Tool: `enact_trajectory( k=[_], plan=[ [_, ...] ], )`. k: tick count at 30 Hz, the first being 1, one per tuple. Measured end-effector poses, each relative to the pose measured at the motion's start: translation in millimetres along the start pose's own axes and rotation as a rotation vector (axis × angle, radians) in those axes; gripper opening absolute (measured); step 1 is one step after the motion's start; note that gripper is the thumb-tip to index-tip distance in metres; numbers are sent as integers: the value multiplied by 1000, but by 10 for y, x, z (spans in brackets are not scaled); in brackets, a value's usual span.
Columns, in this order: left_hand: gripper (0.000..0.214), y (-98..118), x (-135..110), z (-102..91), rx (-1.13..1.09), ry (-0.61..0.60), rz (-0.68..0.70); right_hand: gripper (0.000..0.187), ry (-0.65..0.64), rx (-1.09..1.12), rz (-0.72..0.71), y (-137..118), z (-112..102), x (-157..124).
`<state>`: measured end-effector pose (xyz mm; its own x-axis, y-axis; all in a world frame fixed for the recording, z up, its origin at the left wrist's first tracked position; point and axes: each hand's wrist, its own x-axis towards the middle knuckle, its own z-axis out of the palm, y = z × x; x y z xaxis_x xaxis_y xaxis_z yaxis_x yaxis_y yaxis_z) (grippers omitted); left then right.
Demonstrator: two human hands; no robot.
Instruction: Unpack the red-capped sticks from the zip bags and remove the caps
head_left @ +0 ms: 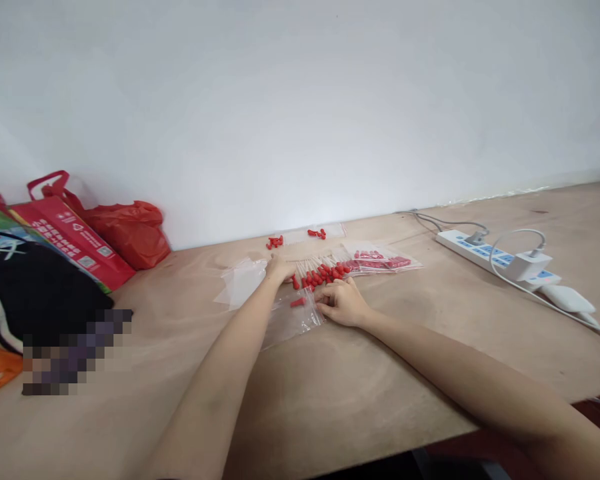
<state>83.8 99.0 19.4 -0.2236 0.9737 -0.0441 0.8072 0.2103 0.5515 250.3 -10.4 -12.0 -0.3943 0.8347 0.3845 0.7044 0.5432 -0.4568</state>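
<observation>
Small red pieces [325, 275], several with thin pale sticks [313, 262] behind them, lie in a pile on the table. My left hand [280, 269] is at the left side of the pile, close to a red piece [295, 282]; its fingers are mostly hidden. In front of the pile my right hand [344, 302] is closed, with thumb and fingertips pinched at the mouth of a clear plastic bag [293, 325]. One red piece [298, 303] shows in or under that bag.
Flat clear bags [243, 283] lie left of my left hand. Filled bags [383, 261] are to the right, two small red groups [276, 242] near the wall. A power strip [495, 257] with cables stands at right; a red plastic bag [130, 230] and dark cloth [35, 293] at left.
</observation>
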Motion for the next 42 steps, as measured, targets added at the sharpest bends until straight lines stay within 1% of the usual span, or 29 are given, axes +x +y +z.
enact_trajectory(
  k=[3, 6, 9, 11, 13, 14, 15, 16, 17, 18, 19, 21, 24, 27, 30, 31, 33, 35, 36, 37, 38, 40, 42],
  plan=[
    [41, -77, -8, -27, 35, 28, 8, 8, -11, -18, 0, 1, 4, 3],
    [33, -169, -71, -64, 53, 25, 36, 11, -26, 7, 19, -9, 1, 12],
    [22, -215, -197, -125, 85, 18, 110, 14, -42, 25, 32, -25, -7, 20],
    [23, -243, -336, -180, 108, 48, 176, 15, -50, 23, 37, -35, -16, 20],
    [22, -303, -528, -224, 118, 101, 285, 18, -62, 29, 44, -40, -25, 19],
    [19, -351, -639, -236, 115, 109, 362, 21, -70, 35, 49, -39, -28, 19],
    [19, -409, -754, -239, 118, 130, 528, 24, -80, 45, 54, -36, -30, 20],
    [21, -474, -868, -234, 109, 130, 663, 27, -90, 57, 60, -30, -30, 23],
    [22, -539, -973, -223, 91, 102, 756, 30, -103, 70, 63, -22, -28, 27],
    [23, -599, -1066, -209, 79, 40, 823, 33, -118, 83, 60, -14, -26, 33],
    [26, -649, -1142, -195, 73, -16, 858, 35, -134, 95, 52, -6, -23, 39],
    [33, -706, -1240, -175, 68, -105, 879, 34, -170, 117, 23, 1, -15, 54],
    [36, -702, -1288, -173, 66, -164, 870, 17, -194, 127, 1, -18, 7, 78],
    [36, -674, -1296, -185, 65, -193, 867, 16, -163, 90, 20, -60, 46, 98],
    [43, -683, -1300, -191, 89, -211, 833, 11, -105, 74, -1, -71, 67, 96],
    [45, -693, -1298, -190, 103, -217, 815, 10, -97, 106, -15, -56, 57, 89],
    [49, -713, -1288, -187, 130, -230, 796, 8, -112, 246, -18, 17, 1, 73],
    [50, -728, -1272, -184, 169, -244, 801, 10, -135, 449, 40, 140, -109, 62],
    [50, -734, -1263, -184, 195, -251, 805, 12, -120, 537, 84, 215, -181, 61],
    [49, -738, -1256, -184, 224, -256, 803, 13, -98, 610, 124, 293, -259, 64],
    [49, -741, -1252, -185, 254, -261, 797, 15, -45, 672, 152, 367, -336, 72],
    [48, -746, -1251, -187, 301, -260, 773, 17, 111, 799, 195, 485, -467, 102],
    [48, -747, -1260, -186, 316, -243, 759, 19, 268, 846, 229, 533, -525, 151]
  ],
)
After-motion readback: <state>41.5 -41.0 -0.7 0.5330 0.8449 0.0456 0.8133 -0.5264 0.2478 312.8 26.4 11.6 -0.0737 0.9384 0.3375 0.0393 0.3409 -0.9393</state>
